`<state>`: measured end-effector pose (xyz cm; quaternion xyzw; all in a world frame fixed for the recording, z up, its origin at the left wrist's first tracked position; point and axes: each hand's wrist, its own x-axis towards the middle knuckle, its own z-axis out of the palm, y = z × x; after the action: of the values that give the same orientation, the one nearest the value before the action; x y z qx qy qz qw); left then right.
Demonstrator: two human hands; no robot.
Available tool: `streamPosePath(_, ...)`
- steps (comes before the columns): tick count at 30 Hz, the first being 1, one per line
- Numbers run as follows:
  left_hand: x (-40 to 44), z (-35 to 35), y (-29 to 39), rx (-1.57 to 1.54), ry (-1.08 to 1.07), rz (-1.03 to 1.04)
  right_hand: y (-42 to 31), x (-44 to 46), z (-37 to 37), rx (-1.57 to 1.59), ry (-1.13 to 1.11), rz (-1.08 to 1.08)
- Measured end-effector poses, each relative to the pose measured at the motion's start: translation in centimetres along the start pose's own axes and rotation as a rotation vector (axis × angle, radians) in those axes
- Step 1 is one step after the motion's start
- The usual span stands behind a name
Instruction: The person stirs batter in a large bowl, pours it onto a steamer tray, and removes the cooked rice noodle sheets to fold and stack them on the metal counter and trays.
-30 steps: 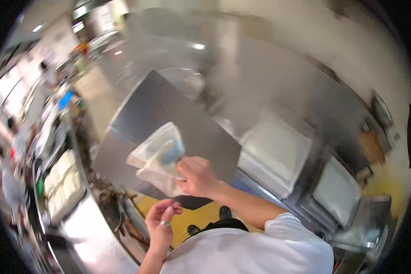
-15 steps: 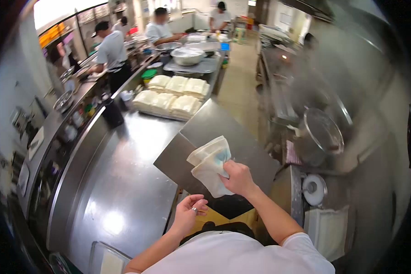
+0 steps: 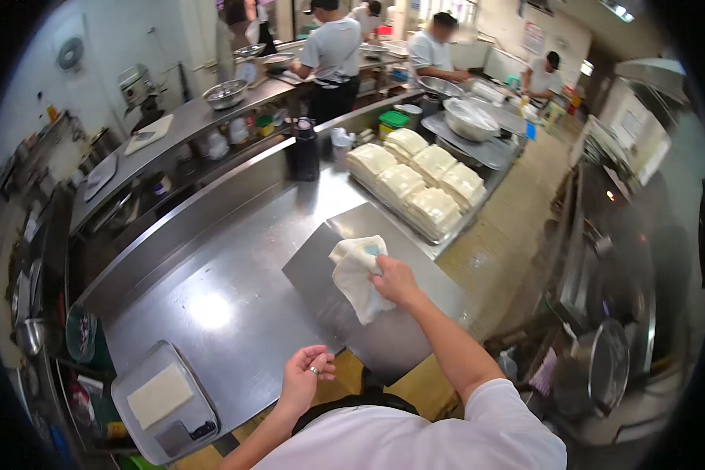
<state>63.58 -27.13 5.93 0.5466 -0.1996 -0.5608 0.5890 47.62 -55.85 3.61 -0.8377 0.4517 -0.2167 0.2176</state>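
My right hand (image 3: 397, 280) is closed on a bunched whitish cloth (image 3: 354, 276) with a pale blue patch, which hangs down from my fingers. Beneath the cloth lies a flat square metal sheet (image 3: 399, 337), partly over the steel table (image 3: 235, 274) and reaching past its edge. I cannot tell whether the cloth touches the sheet. My left hand (image 3: 304, 377), with a ring on one finger, is held in front of my body near the table's edge. Its fingers are loosely bent and apart, with nothing in them.
Stacks of pale, flat sheets (image 3: 423, 178) fill a tray at the table's far end, near a large bowl (image 3: 470, 119). At lower left, a tray-like scale (image 3: 145, 376) bears a white slab (image 3: 160, 395). Co-workers stand farther back. A large pot (image 3: 603, 368) is at right.
My view has swung left, bringing the whole scale into sight. My right hand still grips the cloth over the metal sheet, and my left hand stays free.
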Motion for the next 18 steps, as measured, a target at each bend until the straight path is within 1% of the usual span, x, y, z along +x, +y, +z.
streamPosePath(6, 1.7, 2.9, 0.2, -0.003, 0.200, 0.016, 4.0, 7.8, 2.5, 0.071, -0.073, 0.017)
streamPosePath(9, 2.6, 4.4, -0.3, -0.015, 0.254, 0.038, 5.1, 10.6, 2.6, 0.015, -0.124, 0.042)
streamPosePath(11, 3.2, 5.4, -0.5, -0.037, 0.283, 0.049, 7.0, 12.4, 3.6, 0.032, -0.128, 0.008)
streamPosePath(13, 3.5, 6.1, -0.6, -0.064, 0.313, 0.052, 7.7, 13.9, 3.8, 0.040, -0.178, 0.016)
streamPosePath(14, 3.8, 6.3, -0.8, -0.070, 0.326, 0.046, 8.3, 14.4, 4.1, 0.056, -0.151, -0.042)
streamPosePath(16, 3.8, 6.4, -0.7, -0.042, 0.320, 0.077, 8.2, 15.2, 4.1, 0.023, -0.178, -0.003)
streamPosePath(18, 4.2, 6.6, -0.5, -0.058, 0.332, 0.058, 7.7, 15.4, 3.7, -0.009, -0.166, 0.008)
